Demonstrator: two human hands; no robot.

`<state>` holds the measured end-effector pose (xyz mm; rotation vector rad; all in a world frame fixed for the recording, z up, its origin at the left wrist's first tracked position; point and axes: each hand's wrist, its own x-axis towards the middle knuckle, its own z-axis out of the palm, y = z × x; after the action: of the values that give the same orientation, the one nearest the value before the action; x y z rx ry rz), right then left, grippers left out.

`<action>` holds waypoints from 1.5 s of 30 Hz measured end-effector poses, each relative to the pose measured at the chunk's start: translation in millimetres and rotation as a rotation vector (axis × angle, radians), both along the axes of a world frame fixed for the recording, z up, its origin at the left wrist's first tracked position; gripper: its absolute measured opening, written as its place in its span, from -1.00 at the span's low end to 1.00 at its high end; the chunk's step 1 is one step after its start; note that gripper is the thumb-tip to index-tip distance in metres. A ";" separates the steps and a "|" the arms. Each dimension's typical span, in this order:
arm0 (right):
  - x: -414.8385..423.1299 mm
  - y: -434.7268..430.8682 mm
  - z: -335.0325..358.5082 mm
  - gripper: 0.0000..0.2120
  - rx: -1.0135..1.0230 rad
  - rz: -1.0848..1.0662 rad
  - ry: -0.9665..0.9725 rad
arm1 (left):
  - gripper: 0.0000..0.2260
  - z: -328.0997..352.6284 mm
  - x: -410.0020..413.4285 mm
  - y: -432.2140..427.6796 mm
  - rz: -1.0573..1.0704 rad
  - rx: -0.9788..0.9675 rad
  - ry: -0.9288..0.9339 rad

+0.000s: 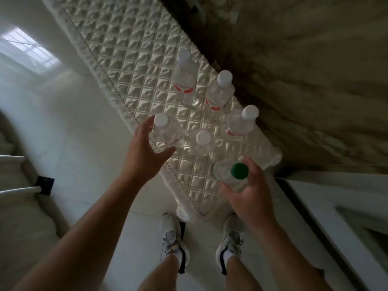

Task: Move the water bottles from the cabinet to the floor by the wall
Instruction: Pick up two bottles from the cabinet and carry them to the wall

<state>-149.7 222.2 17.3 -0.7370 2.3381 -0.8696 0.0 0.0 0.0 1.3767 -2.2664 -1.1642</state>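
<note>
Green-capped bottle held by right hand, fingers curled | left hand spread, empty, just beside nearest white-capped bottle | should wrap its body, lift straight up

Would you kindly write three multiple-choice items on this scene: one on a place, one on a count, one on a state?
1. Where do the white-capped bottles stand? A on the floor; B on the quilted cover; C on a chair.
2. How many white caps show? A three; B five; C seven.
3. What is the right hand doing? A hanging idle; B pressing flat on the cover; C gripping the green-capped bottle.
Key: 1 B, they stand upright on the cover; 2 B, five white caps can be counted; 3 C, its fingers curl round that bottle, while the left hand is open.
</note>
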 end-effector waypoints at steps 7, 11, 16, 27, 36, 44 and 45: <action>4.5 -7.8 -29.5 -0.27 -0.045 -0.081 0.032 | -0.32 -22.6 -12.3 -8.9 0.065 0.000 0.087; 4.5 -8.5 -31.5 -0.39 -0.079 -0.079 0.063 | -0.37 -18.5 -20.0 -9.8 0.053 -0.005 0.116; 3.9 -8.6 -15.7 -0.44 -0.079 -0.076 0.088 | -0.37 -6.3 -16.3 -10.1 0.084 0.013 0.121; -7.9 -3.2 99.6 -0.37 -0.101 -0.052 0.078 | -0.37 115.5 -2.3 5.1 0.091 -0.057 0.175; -28.1 11.0 241.8 -0.42 -0.210 0.022 -0.027 | -0.42 270.7 -0.9 36.1 0.113 -0.154 0.285; -36.9 28.0 353.0 -0.50 -0.312 0.134 0.005 | -0.39 375.1 6.8 77.1 0.137 -0.223 0.339; -36.7 29.3 364.4 -0.52 -0.326 0.151 -0.004 | -0.40 384.7 8.6 83.0 0.148 -0.226 0.348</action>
<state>-186.5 251.5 381.8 -1.0283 2.1273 -1.1958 8.6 83.0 384.7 1.1346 -1.9479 -0.9776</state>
